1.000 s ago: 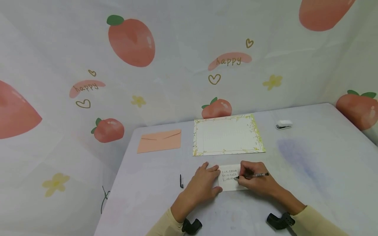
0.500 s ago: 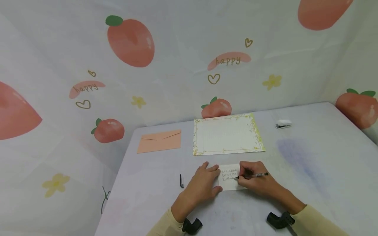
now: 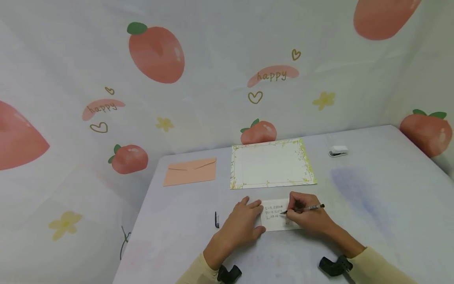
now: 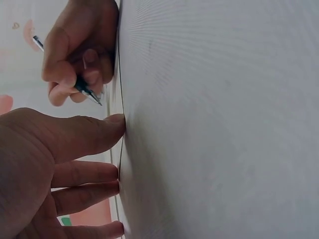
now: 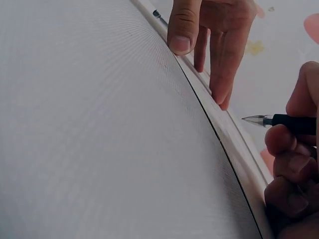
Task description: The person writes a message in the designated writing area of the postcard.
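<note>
A small white card [image 3: 274, 225] with several lines of handwriting lies near the front of the table. My left hand [image 3: 242, 222] rests on its left edge, fingers spread and thumb at the lower corner. A black-gripped pen [image 3: 312, 207] is pinched between the thumb and fingers of my right hand [image 3: 312, 215], over the card's right part. In the right wrist view the pen's tip [image 5: 254, 119] points at the card and looks slightly lifted off it. The right hand hides the card's right end. A pen cap [image 3: 216, 219] lies left of my left hand.
Behind the card lies a larger sheet of paper with a floral border [image 3: 271, 163]. An orange envelope [image 3: 190, 172] is at the back left, and a white stapler [image 3: 338, 150] at the back right. A fruit-printed cloth [image 3: 209, 79] hangs behind the table [image 3: 177, 244].
My right hand has lifted and shifted slightly to the right with the pen, uncovering small writing at the card's lower right. My left hand stays on the card. The head view has tilted slightly.
</note>
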The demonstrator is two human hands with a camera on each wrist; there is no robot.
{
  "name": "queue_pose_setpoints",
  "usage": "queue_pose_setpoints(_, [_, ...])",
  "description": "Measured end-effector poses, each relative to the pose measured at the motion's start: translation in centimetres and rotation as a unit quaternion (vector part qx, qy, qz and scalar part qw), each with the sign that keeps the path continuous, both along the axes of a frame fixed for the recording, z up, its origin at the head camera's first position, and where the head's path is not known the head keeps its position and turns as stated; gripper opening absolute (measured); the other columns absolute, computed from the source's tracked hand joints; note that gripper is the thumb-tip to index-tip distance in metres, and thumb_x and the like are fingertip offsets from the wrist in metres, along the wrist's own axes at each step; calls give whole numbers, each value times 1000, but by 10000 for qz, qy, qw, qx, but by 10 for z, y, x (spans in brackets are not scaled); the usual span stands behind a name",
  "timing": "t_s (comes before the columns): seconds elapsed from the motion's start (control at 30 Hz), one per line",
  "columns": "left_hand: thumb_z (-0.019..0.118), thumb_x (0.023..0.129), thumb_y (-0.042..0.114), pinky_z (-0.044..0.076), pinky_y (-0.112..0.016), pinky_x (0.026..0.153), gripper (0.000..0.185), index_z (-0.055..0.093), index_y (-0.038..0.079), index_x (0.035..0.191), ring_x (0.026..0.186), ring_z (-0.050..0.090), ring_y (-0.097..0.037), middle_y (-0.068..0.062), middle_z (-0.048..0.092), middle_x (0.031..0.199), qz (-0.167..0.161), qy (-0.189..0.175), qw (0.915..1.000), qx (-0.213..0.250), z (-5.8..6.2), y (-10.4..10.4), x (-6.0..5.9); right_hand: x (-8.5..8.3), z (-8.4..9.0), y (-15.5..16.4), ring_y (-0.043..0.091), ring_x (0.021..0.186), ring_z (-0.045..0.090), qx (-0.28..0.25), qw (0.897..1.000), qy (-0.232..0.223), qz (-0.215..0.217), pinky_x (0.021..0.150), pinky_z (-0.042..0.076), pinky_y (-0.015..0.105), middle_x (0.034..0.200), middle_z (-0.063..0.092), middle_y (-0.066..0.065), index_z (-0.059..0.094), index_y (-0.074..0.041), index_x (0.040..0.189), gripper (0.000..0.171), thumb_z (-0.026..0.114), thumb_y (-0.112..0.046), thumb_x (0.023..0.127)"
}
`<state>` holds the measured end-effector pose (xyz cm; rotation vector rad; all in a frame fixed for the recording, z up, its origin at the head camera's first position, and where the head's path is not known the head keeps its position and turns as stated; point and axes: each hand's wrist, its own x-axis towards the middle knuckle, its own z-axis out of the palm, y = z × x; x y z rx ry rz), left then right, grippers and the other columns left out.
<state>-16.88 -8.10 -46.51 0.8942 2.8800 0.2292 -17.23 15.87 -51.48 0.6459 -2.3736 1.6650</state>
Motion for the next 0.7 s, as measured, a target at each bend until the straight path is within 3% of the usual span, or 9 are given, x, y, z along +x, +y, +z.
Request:
queue_pose_setpoints(0.47, [80,85,36,36,-45,118,60,62,11,137,140,47,-36,-5,55,148,-121,-122,9995,280,3,-5,0,-2,9,6,10,59,52,-438,9967,-659,153,52,43,26,69,62,1,58,-12,78,24,63,12,82])
queue_pose_setpoints(0.7, [81,84,35,45,-45,110,61,62,10,137,135,53,-32,-5,54,149,-48,2,9991,416,6,-8,-1,-2,17,12,14,59,55,-373,9938,-1046,-7,53,47,28,71,65,6,59,-11,80,20,62,9,85])
